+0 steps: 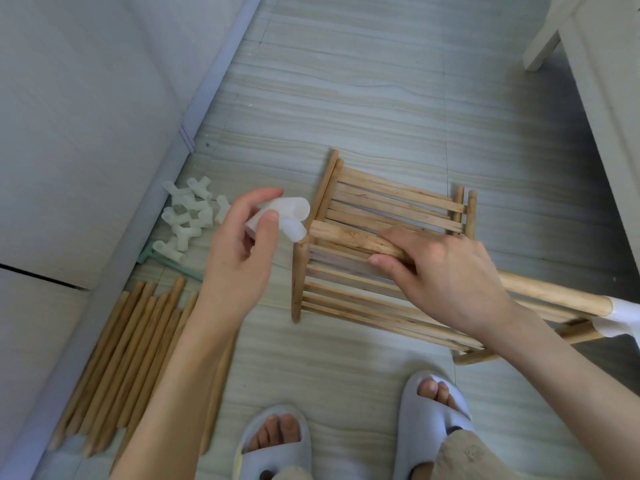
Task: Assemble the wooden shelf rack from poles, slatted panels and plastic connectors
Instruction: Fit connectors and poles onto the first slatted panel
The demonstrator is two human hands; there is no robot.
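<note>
Seen from the head camera, looking down at the floor: a white plastic connector (284, 216) was pinched between the thumb and fingers of the left hand (242, 251), with one open socket turned toward the bare end of a wooden pole (349, 239). That pole was gripped from above by the right hand (440, 271), fingers curled round it, and its tip lay just beside the connector, not yet seated. Its far end, beyond the right wrist, was already capped by another white fitting (620, 315).

For a clean join, the socket would best be lined up squarely with the pole end and pushed on straight, with the pole held steady against the push; a slight twist might help it seat.

Beneath both hands lay two slatted panels (391, 206), overlapping on the floor, which could be knocked or could block the connector's lower arm. Beyond the left hand, a heap of spare connectors (188, 216) was seen against a pale wall. Below the left forearm, loose poles (128, 358) were bundled side by side. Two feet in grey slippers (433, 424) were visible nearest the viewer.
</note>
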